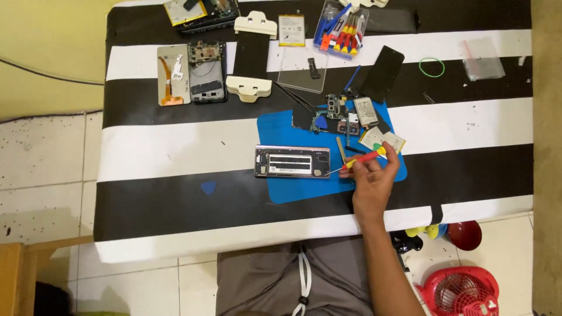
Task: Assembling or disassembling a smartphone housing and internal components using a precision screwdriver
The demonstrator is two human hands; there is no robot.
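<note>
My right hand (373,179) grips a small screwdriver (364,157) with a red, yellow and green handle. Its thin tip points left and meets the right end of an opened phone frame (291,162). The frame lies flat, half on a blue work mat (293,190). Small phone parts (345,112), a blue pick and a little battery (366,111) crowd the mat's far side. My left hand is out of sight.
The table wears a black and white striped cloth (164,146). At the back lie two more opened phones (206,71), a screen clamp (250,55), a clear box of screwdrivers (341,26), a dark glass panel (381,73) and a green rubber band (431,67). A red fan (459,291) stands on the floor.
</note>
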